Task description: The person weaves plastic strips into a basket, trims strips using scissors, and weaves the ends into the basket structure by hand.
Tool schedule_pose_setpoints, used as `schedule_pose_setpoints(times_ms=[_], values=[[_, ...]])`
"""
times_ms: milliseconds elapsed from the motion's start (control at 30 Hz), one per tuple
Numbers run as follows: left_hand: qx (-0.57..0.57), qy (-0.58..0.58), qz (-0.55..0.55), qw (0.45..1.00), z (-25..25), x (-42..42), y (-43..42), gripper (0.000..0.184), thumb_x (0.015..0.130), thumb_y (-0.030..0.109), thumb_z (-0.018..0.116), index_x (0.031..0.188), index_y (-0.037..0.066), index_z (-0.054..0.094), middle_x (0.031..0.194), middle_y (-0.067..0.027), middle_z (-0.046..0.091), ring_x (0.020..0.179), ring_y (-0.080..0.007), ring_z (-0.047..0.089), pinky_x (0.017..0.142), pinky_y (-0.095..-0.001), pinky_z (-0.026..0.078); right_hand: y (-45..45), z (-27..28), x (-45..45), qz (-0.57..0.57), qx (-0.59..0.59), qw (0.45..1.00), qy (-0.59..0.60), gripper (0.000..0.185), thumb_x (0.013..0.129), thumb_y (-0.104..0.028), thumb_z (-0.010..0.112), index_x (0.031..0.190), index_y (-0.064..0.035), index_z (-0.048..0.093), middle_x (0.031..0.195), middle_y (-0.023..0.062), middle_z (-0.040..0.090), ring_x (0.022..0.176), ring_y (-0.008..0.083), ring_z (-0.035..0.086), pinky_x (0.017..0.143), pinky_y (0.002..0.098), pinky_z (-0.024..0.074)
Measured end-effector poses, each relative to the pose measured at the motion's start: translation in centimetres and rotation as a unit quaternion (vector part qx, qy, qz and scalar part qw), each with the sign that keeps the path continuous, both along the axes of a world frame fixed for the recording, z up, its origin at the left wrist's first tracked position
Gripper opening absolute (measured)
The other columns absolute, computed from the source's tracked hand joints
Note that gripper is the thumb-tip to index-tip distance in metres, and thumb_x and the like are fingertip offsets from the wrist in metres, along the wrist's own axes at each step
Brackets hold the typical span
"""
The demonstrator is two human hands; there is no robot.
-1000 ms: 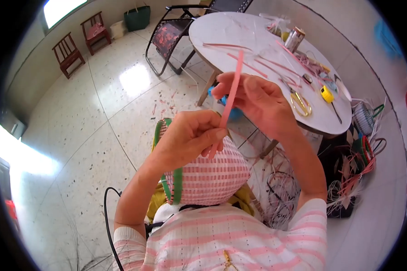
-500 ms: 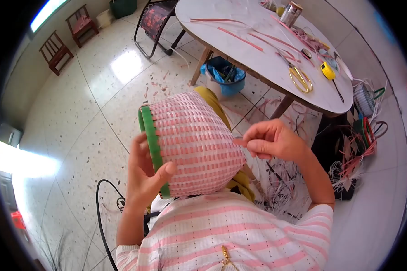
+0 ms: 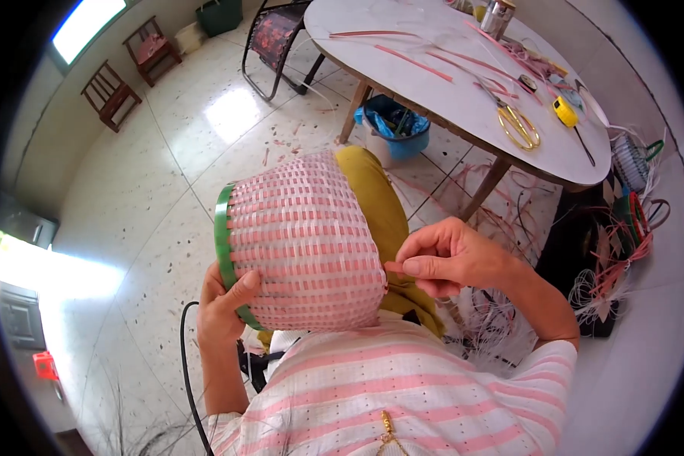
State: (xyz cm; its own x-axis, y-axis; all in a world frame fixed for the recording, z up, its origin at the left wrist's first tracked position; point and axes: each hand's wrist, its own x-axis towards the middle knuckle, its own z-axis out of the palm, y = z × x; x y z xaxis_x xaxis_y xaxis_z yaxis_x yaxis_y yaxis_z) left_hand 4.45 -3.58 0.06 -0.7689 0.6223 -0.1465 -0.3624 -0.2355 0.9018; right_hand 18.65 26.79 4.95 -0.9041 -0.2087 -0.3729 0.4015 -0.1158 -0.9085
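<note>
A pink and white woven basket (image 3: 304, 243) lies on its side across my lap, its green rim (image 3: 223, 228) facing left. My left hand (image 3: 224, 304) grips that rim, with the thumb on the outer weave and the other fingers mostly hidden behind. At the basket's base on the right, my right hand (image 3: 441, 258) pinches a short end of pink strip (image 3: 394, 267) between thumb and forefinger. The strip's end reaches the base edge; how it joins the weave is too small to tell.
Gold-handled scissors (image 3: 518, 125), a yellow tape measure (image 3: 564, 112), a can (image 3: 497, 18) and pink strips (image 3: 414, 63) lie on the white table (image 3: 448, 106). A lined bin (image 3: 394, 137) stands below. Loose strips and materials (image 3: 608, 281) litter the floor at right.
The basket has shifted left and turned so its opening no longer shows. My left hand has gone from loosely spread to gripping the rim. My right hand keeps its pinch, slightly lower.
</note>
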Motion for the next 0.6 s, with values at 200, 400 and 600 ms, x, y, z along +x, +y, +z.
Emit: schedule_pose_setpoints(times_ms=[200,400,600], values=[[0.008,0.016,0.021,1.0,-1.2,0.0,-1.1,0.04,0.083,0.005,0.064,0.119,-0.008,0.051,0.111,-0.018,0.064,0.093,-0.0238,0.066,0.083,-0.036,0.054,-0.9,0.1,-0.7,0.018,-0.026,0.999,0.004,0.02,0.093,-0.016,0.06,0.099,0.0026,0.066,0.059,-0.0026,0.053,0.046,0.0026,0.041,0.04,0.0196,0.0289],[0.002,0.029,0.027,0.999,-0.8,0.4,-0.8,0.044,0.082,0.005,0.064,0.121,-0.007,0.049,0.111,-0.0176,0.063,0.094,-0.0248,0.066,0.084,-0.0365,0.053,-1.1,0.8,-0.8,0.01,-0.007,1.0,-0.01,0.022,0.092,-0.017,0.061,0.099,0.0024,0.068,0.056,-0.0037,0.051,0.045,0.0024,0.038,0.04,0.0199,0.0278],[0.004,0.023,0.008,1.0,-1.2,0.3,-1.1,0.043,0.082,0.005,0.064,0.121,-0.008,0.049,0.111,-0.0176,0.063,0.094,-0.0237,0.066,0.083,-0.0356,0.053,-1.1,1.1,-1.1,0.022,0.005,0.999,-0.028,0.02,0.091,-0.018,0.062,0.094,0.0004,0.069,0.053,-0.0032,0.05,0.043,0.0025,0.036,0.039,0.0204,0.0262]])
